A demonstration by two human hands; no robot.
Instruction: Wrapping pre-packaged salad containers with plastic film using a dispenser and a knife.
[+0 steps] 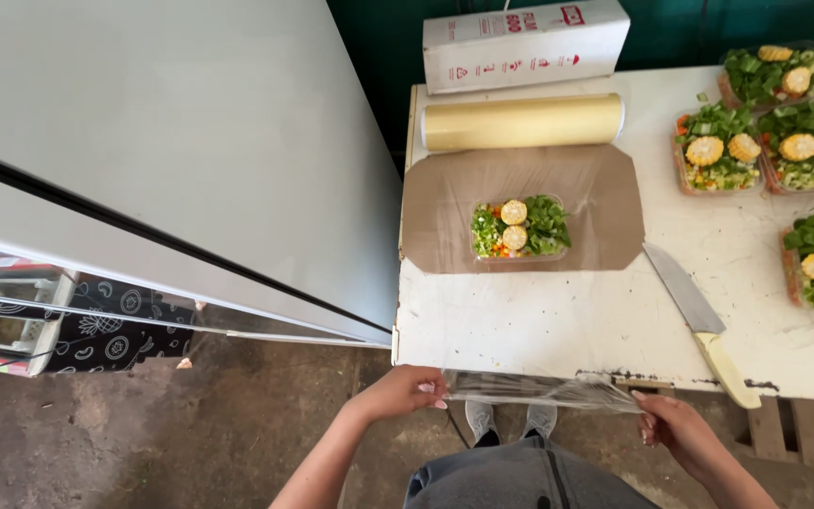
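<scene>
A person standing at the near edge of a white worktable (pixel 539 320) pinches a stretched sheet of clear cling film (pixel 539 388) between both hands, the left hand (pixel 407 391) gripping its left end and the right hand (pixel 675 426) its right end, fingers closed on the bunched film just off the table's near edge. The film runs away across the table, over a brown board (pixel 435 212) and a clear tray of chopped vegetables (pixel 520 229) topped with two corn slices, to the roll of film (pixel 523 122) lying at the far edge of the board. A long white carton (pixel 525 42) rests beyond the roll. A knife with a pale handle (pixel 704 325) lies to the right of the board, its handle reaching the near edge. More filled vegetable trays (pixel 765 141) sit on the far right of the table. A white refrigerator (pixel 171 141) stands to the left.
</scene>
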